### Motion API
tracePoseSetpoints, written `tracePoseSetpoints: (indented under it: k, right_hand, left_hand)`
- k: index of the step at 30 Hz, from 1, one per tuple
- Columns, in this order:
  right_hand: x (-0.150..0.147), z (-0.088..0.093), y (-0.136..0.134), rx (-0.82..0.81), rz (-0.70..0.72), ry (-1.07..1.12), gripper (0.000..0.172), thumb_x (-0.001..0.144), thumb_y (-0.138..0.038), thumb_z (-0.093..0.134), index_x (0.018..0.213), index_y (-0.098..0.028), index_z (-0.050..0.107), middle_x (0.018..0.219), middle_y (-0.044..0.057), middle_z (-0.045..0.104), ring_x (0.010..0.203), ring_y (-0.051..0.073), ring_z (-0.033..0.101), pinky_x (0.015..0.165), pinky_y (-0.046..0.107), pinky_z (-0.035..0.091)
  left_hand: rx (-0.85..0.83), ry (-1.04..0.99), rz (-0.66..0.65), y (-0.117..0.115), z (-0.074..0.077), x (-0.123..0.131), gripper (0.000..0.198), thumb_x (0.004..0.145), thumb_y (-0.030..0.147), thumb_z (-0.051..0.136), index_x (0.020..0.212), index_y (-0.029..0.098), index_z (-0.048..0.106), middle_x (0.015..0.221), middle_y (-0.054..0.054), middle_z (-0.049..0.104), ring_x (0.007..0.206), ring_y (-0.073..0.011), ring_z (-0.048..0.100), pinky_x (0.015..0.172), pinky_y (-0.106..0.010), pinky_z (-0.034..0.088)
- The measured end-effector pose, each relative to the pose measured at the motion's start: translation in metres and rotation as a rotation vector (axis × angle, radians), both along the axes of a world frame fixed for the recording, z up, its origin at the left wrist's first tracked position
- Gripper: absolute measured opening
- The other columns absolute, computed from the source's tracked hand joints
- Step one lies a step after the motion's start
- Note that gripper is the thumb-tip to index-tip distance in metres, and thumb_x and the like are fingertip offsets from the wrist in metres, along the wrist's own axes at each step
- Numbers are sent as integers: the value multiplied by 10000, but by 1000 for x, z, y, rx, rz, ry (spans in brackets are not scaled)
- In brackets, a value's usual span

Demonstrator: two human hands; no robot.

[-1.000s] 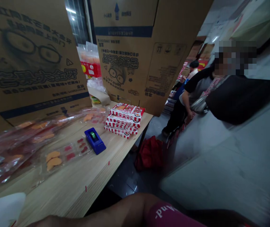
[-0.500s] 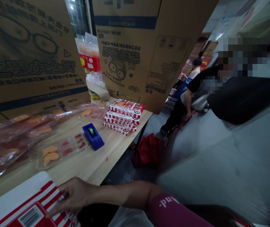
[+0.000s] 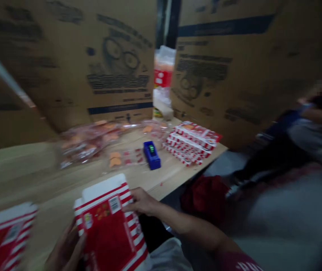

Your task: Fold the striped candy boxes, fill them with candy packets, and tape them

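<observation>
A red-and-white striped carton [image 3: 108, 235] with a barcode and a raised white end flap is held upright between my two hands. My right hand [image 3: 142, 201] is closed on its right edge, near the barcode. At the carton's lower left edge, my left hand [image 3: 67, 248] grips the side, its fingers partly hidden and blurred. A second striped carton [image 3: 1, 241] lies at the lower left, apart from both hands. Beyond the held carton are a blue tape dispenser [image 3: 151, 156] with green tape and a clear packet [image 3: 125, 157] with orange and red pieces.
Striped cartons [image 3: 191, 143] are stacked at the table's [image 3: 50, 192] right end. Clear bags of orange pieces [image 3: 90, 139] lie along the back, before large cardboard boxes [image 3: 121, 82]. A red bag [image 3: 204, 197] sits on the floor; another person [image 3: 316, 124] is at the far right.
The view has swung left and is blurred. My left hand has come into view on the carton, which now shows more of its red face; a second carton appears at left.
</observation>
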State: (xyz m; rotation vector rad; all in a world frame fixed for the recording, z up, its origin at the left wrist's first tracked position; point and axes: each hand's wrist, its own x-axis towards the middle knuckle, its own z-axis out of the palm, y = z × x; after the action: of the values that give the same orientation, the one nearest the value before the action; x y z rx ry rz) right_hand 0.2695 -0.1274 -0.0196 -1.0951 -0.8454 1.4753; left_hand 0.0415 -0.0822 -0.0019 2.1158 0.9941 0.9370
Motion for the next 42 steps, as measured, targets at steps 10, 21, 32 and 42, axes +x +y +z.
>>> tracePoseSetpoints:
  k: [10, 21, 32, 42]
  right_hand:
    - [8, -18, 13, 106, -124, -193, 511, 675, -329, 788, 1137, -272, 575, 1069, 26, 661, 796, 153, 652, 733, 298, 523]
    - [8, -20, 32, 248, -125, -479, 222, 756, -400, 699, 688, -188, 704, 864, 60, 666, 853, 198, 618, 781, 312, 489]
    - [17, -8, 34, 172, 82, -450, 258, 732, -428, 721, 724, -175, 673, 743, 26, 663, 687, 152, 610, 652, 261, 488]
    - [10, -10, 18, 111, 121, -495, 267, 699, -418, 749, 772, -178, 658, 829, 62, 728, 750, 196, 673, 679, 294, 520]
  left_hand:
    - [-837, -699, 75, 13, -19, 1, 737, 692, 301, 778, 1355, 193, 474, 1262, -122, 631, 1064, -260, 644, 885, -364, 542]
    - [-757, -625, 269, 29, -29, 7, 272, 635, 385, 753, 615, 132, 656, 640, -16, 665, 612, -142, 597, 594, -240, 469]
    - [-586, -309, 133, 45, -23, 0, 173, 616, 299, 707, 593, 134, 662, 582, -13, 633, 563, -123, 549, 545, -215, 406]
    - [-360, -42, 3, 28, -5, -5, 117, 713, 217, 624, 738, 154, 719, 733, -46, 673, 659, -142, 569, 618, -232, 416]
